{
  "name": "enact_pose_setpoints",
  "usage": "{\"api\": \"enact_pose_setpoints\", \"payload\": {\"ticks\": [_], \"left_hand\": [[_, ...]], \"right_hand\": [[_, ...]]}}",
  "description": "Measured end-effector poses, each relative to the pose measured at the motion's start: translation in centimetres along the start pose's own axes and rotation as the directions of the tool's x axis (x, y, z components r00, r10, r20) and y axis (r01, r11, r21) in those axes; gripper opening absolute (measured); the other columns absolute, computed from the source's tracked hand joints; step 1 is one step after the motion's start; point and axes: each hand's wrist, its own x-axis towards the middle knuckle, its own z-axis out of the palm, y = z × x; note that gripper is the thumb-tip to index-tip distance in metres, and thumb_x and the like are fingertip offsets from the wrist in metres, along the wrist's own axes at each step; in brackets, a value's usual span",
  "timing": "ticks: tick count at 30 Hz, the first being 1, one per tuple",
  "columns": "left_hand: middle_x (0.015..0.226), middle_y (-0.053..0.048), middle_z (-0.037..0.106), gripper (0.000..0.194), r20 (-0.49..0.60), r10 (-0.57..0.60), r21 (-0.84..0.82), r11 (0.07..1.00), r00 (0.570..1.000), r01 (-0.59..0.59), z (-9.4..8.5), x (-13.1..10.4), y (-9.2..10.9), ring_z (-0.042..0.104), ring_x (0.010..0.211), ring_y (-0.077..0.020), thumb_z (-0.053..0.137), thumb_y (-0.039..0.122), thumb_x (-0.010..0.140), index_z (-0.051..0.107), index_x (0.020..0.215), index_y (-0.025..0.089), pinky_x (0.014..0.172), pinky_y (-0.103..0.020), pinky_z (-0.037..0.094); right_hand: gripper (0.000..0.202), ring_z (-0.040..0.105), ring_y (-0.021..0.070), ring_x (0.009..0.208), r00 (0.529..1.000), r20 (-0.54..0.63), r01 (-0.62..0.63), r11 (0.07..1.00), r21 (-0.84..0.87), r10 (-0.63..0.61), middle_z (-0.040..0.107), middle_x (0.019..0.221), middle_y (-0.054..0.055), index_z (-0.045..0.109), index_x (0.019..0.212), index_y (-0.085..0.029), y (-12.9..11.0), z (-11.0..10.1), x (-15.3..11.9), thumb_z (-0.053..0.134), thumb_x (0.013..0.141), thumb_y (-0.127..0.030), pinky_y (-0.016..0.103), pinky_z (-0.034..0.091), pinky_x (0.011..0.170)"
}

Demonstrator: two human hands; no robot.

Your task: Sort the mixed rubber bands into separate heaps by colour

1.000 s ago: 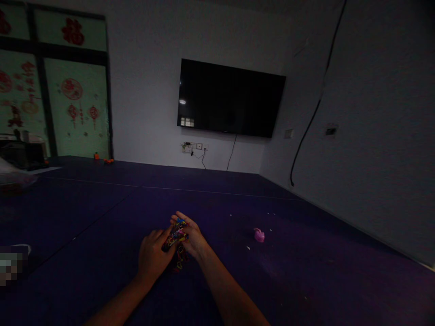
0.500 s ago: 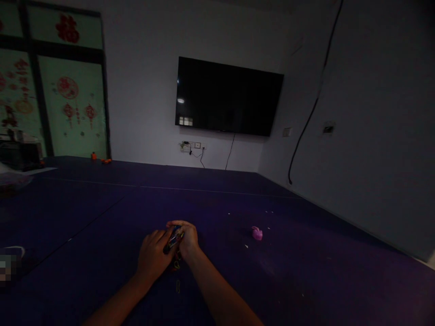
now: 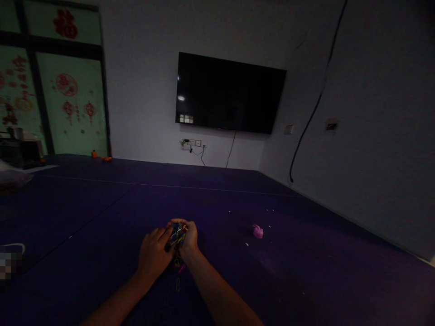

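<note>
My right hand [image 3: 190, 236] is cupped, palm up, around a handful of colourful paper clips [image 3: 178, 233], yellow, blue and other colours. From the other side my left hand [image 3: 154, 250] closes against the same bunch; its thumb and fingers press along the clips. A dark bit shows at the bunch's lower left, too dim to name. Just below the hands, a few loose clips lie on the purple surface, among them a pink clip [image 3: 182, 269] and a yellowish clip [image 3: 178, 284]. Fingers hide part of the bunch.
A small pink object [image 3: 258, 232] sits to the right on the purple surface [image 3: 217, 262], with white scraps around it. Orange items [image 3: 106, 159] lie at the far edge. A television [image 3: 229, 93] hangs on the wall, and a black cable [image 3: 307, 122] runs down at the right.
The right hand has opened a little, so more of the colourful clips show between the hands. A pink clip now shows below them. The view has shifted slightly.
</note>
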Motion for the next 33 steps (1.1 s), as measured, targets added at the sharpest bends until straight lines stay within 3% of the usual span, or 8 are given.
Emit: {"api": "enact_pose_setpoints", "payload": {"ticks": [3, 6, 10, 14, 21, 24, 27, 33], "left_hand": [[0.084, -0.007, 0.069, 0.033, -0.018, -0.022, -0.011, 1.0, 1.0, 0.022, -0.1, 0.1, -0.1, 0.06, 0.08, -0.0255, 0.052, 0.023, 0.074, 0.064, 0.104, 0.017, 0.066, -0.035, 0.043], [0.084, -0.007, 0.068, 0.034, -0.048, -0.016, -0.025, 1.0, 0.999, 0.015, -0.2, 0.1, -0.1, 0.06, 0.08, -0.0251, 0.051, 0.024, 0.075, 0.064, 0.105, 0.018, 0.065, -0.035, 0.043], [0.086, -0.007, 0.068, 0.031, -0.091, 0.053, -0.06, 0.996, 0.994, -0.059, -0.1, 0.0, -0.2, 0.059, 0.08, -0.0246, 0.051, 0.025, 0.077, 0.063, 0.105, 0.019, 0.067, -0.035, 0.044], [0.084, -0.007, 0.068, 0.029, -0.103, 0.103, -0.108, 0.988, 0.989, -0.114, 0.2, -0.1, -0.3, 0.059, 0.079, -0.0238, 0.052, 0.026, 0.079, 0.063, 0.105, 0.019, 0.066, -0.035, 0.044], [0.081, -0.007, 0.067, 0.032, -0.106, 0.025, -0.127, 0.991, 0.994, -0.039, 0.1, 0.2, -0.3, 0.06, 0.078, -0.0239, 0.053, 0.03, 0.08, 0.063, 0.107, 0.017, 0.065, -0.035, 0.045], [0.082, -0.007, 0.067, 0.032, -0.107, 0.013, -0.116, 0.993, 0.994, -0.026, 0.2, 0.1, -0.3, 0.06, 0.078, -0.0239, 0.054, 0.031, 0.08, 0.063, 0.108, 0.019, 0.066, -0.035, 0.045], [0.08, -0.006, 0.067, 0.031, -0.104, 0.007, -0.098, 0.995, 0.995, -0.017, 0.3, 0.1, -0.4, 0.06, 0.078, -0.0242, 0.055, 0.032, 0.08, 0.063, 0.107, 0.018, 0.066, -0.035, 0.045], [0.083, -0.007, 0.067, 0.033, -0.096, -0.033, -0.118, 0.993, 0.995, 0.022, 0.1, 0.1, -0.4, 0.06, 0.078, -0.0244, 0.052, 0.033, 0.081, 0.061, 0.109, 0.017, 0.066, -0.036, 0.045]], "right_hand": [[0.024, 0.063, 0.0193, 0.068, 0.999, -0.039, -0.027, 0.987, 0.156, 0.033, 0.07, 0.076, 0.007, 0.062, 0.083, -0.019, -0.4, 0.4, -0.3, 0.047, 0.067, -0.028, 0.031, 0.049, 0.065], [0.032, 0.064, 0.017, 0.072, 0.997, 0.048, -0.067, 0.976, 0.206, 0.058, 0.071, 0.085, 0.007, 0.059, 0.094, -0.018, -1.3, 0.3, -0.4, 0.05, 0.063, -0.014, 0.028, 0.049, 0.066], [0.05, 0.065, 0.0162, 0.08, 0.969, 0.182, -0.197, 0.968, 0.157, 0.168, 0.07, 0.096, 0.006, 0.056, 0.102, -0.019, -2.1, -0.6, -0.2, 0.05, 0.056, 0.0, 0.025, 0.049, 0.062], [0.046, 0.065, 0.0173, 0.083, 0.954, 0.136, -0.28, 0.956, 0.091, 0.267, 0.069, 0.093, 0.007, 0.059, 0.095, -0.017, -2.0, -1.0, 0.3, 0.049, 0.055, 0.002, 0.026, 0.05, 0.063], [0.033, 0.063, 0.0182, 0.089, 0.988, 0.002, -0.15, 0.947, 0.285, 0.156, 0.069, 0.089, 0.006, 0.061, 0.085, -0.019, -1.8, 0.1, 0.2, 0.048, 0.056, -0.009, 0.031, 0.049, 0.078], [0.029, 0.063, 0.0235, 0.089, 0.987, 0.035, -0.162, 0.935, 0.315, 0.159, 0.069, 0.09, 0.011, 0.063, 0.085, -0.015, -2.1, 0.0, 0.0, 0.048, 0.061, -0.025, 0.036, 0.048, 0.078], [0.038, 0.063, 0.0263, 0.088, 0.99, 0.06, -0.143, 0.941, 0.306, 0.131, 0.068, 0.091, 0.014, 0.063, 0.091, -0.013, -2.2, -0.2, -0.1, 0.047, 0.064, -0.036, 0.039, 0.049, 0.076], [0.068, 0.062, 0.0204, 0.096, 0.995, 0.078, -0.078, 0.955, 0.287, 0.057, 0.068, 0.104, 0.008, 0.045, 0.121, -0.023, -2.2, 0.1, -0.4, 0.047, 0.055, -0.005, 0.029, 0.049, 0.065]]}}
